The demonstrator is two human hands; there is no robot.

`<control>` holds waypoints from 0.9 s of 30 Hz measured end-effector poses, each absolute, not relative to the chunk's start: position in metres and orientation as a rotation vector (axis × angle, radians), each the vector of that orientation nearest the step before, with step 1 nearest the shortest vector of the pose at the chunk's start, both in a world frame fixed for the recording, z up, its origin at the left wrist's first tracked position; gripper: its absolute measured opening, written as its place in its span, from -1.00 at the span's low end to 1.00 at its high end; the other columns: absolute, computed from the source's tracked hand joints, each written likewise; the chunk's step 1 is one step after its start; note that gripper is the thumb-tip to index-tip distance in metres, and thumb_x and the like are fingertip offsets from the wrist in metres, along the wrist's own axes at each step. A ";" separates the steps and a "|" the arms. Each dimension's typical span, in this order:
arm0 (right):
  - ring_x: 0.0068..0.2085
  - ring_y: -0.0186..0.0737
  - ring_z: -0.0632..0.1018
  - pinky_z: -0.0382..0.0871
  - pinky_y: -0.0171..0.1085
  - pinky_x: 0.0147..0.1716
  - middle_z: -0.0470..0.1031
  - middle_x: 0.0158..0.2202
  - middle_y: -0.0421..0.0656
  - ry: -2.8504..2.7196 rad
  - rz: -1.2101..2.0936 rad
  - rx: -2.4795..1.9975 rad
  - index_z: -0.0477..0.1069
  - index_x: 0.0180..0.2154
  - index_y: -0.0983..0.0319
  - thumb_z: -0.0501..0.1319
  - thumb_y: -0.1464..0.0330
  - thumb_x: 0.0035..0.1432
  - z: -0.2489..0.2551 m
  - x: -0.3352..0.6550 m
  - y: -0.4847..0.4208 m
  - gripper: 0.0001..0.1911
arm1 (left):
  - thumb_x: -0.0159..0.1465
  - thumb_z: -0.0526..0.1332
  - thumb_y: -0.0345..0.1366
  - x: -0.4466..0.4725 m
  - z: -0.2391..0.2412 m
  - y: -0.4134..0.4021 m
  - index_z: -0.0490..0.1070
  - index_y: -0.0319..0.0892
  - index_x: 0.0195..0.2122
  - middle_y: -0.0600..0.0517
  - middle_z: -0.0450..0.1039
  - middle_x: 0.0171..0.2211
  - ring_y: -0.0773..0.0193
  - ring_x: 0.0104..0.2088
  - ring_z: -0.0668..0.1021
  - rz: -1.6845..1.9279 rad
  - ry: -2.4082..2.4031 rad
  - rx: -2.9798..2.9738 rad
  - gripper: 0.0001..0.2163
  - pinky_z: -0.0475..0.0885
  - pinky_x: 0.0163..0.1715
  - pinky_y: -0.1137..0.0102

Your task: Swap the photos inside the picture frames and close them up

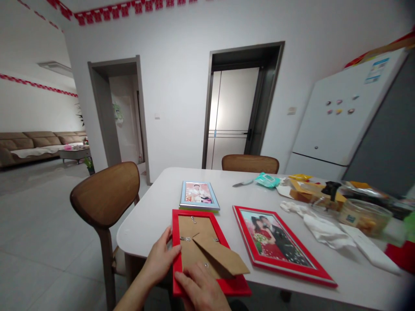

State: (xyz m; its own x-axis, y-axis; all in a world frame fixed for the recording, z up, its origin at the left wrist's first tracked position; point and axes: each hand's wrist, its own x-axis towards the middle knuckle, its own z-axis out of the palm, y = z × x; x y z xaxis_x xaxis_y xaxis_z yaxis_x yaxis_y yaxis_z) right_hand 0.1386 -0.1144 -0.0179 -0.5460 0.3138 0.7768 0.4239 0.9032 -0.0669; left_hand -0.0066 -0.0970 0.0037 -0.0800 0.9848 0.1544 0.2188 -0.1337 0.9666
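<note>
A red picture frame (223, 235) is held face down at the near table edge, its brown backing board (186, 226) towards me. The brown easel stand (223, 255) sticks up at an angle from the backing, and small metal clips sit around the board's edges. My left hand (162, 255) grips the frame's left side, thumb on top of the border. Fingers bent, my right hand (202, 285) holds the lower left corner; its thumb is hidden. A second red picture frame (241, 224) with a photo of a couple lies face up to the right.
Behind the held frame lies a light blue picture frame (212, 196). A knife (242, 183), a teal wipes pack (267, 180), crumpled tissues (324, 231) and a clear tub (365, 218) occupy the table's right side. Wooden chairs stand left (106, 194) and behind (249, 164).
</note>
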 end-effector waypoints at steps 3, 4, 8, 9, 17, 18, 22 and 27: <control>-0.47 -0.29 0.32 0.23 -0.34 -0.53 0.34 -0.49 -0.13 -2.208 -0.225 -0.551 0.33 -0.32 0.22 0.01 0.48 -0.03 -0.031 0.132 -0.113 -0.79 | 0.00 0.09 -0.33 -0.011 -0.007 -0.096 0.06 -0.30 0.05 -0.14 0.16 0.06 0.15 0.05 0.23 1.091 1.722 1.621 -0.46 0.04 0.05 0.25; -0.47 -0.29 0.32 0.23 -0.35 -0.53 0.34 -0.50 -0.14 -2.228 -0.211 -0.557 0.33 -0.33 0.22 0.02 0.47 -0.04 -0.033 0.131 -0.113 -0.80 | 0.00 0.08 -0.33 -0.011 -0.008 -0.097 0.05 -0.28 0.06 -0.13 0.16 0.06 0.15 0.05 0.23 1.038 1.803 1.668 -0.46 0.02 0.06 0.23; -0.41 -0.28 0.36 0.28 -0.32 -0.44 0.37 -0.44 -0.14 -2.289 -0.072 -0.551 0.31 -0.31 0.21 0.04 0.46 -0.05 -0.017 0.137 -0.119 -0.80 | 0.04 0.02 -0.35 -0.008 -0.006 -0.099 0.05 -0.20 0.07 -0.05 0.15 0.07 0.20 0.05 0.23 0.944 1.918 1.820 -0.49 -0.08 0.08 0.23; -0.38 -0.28 0.37 0.29 -0.31 -0.40 0.39 -0.40 -0.13 -2.289 -0.039 -0.556 0.30 -0.29 0.22 0.04 0.47 -0.05 -0.008 0.142 -0.120 -0.78 | 0.04 0.01 -0.34 -0.008 -0.005 -0.100 0.04 -0.19 0.07 -0.03 0.16 0.07 0.21 0.04 0.24 0.936 1.921 1.839 -0.50 -0.09 0.08 0.24; -0.24 -0.19 0.37 0.29 -0.20 -0.25 0.39 -0.30 -0.05 -2.305 0.106 -1.086 0.39 -0.32 0.26 0.01 0.44 0.03 0.033 0.194 -0.097 -0.79 | 0.05 0.01 -0.29 -0.007 -0.008 -0.100 0.01 -0.16 0.08 0.01 0.15 0.08 0.24 0.05 0.24 0.889 1.925 1.860 -0.48 -0.16 0.10 0.25; -0.25 -0.19 0.37 0.28 -0.21 -0.25 0.40 -0.31 -0.05 -2.333 0.150 -1.149 0.41 -0.35 0.26 0.01 0.43 0.03 0.030 0.197 -0.094 -0.79 | 0.03 0.03 -0.27 -0.007 -0.009 -0.100 0.01 -0.17 0.08 0.00 0.14 0.08 0.23 0.06 0.22 0.873 1.935 1.856 -0.47 -0.17 0.10 0.25; -0.27 -0.21 0.36 0.25 -0.25 -0.25 0.40 -0.34 -0.08 -2.399 0.259 -1.271 0.43 -0.41 0.24 0.01 0.40 0.03 0.017 0.203 -0.082 -0.78 | 0.00 0.06 -0.23 -0.007 -0.010 -0.101 0.01 -0.21 0.09 -0.03 0.09 0.10 0.20 0.09 0.16 0.821 1.980 1.854 -0.42 -0.17 0.10 0.24; -0.22 -0.22 0.35 0.19 -0.31 -0.20 0.38 -0.30 -0.07 -2.320 0.208 -1.364 0.43 -0.34 0.25 0.01 0.41 0.01 0.011 0.205 -0.054 -0.76 | 0.02 0.03 -0.22 -0.007 -0.010 -0.101 0.06 -0.25 0.07 -0.05 0.09 0.10 0.20 0.10 0.14 0.789 1.989 1.873 -0.46 -0.15 0.10 0.19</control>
State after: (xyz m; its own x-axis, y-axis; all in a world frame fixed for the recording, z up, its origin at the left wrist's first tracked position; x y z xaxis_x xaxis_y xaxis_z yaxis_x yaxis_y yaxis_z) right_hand 0.2052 -0.0536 0.0115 -0.4177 0.8600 0.2932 0.7940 0.5024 -0.3422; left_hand -0.0065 -0.1009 -0.0095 -0.1071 0.9826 0.1518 0.8195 0.0009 0.5730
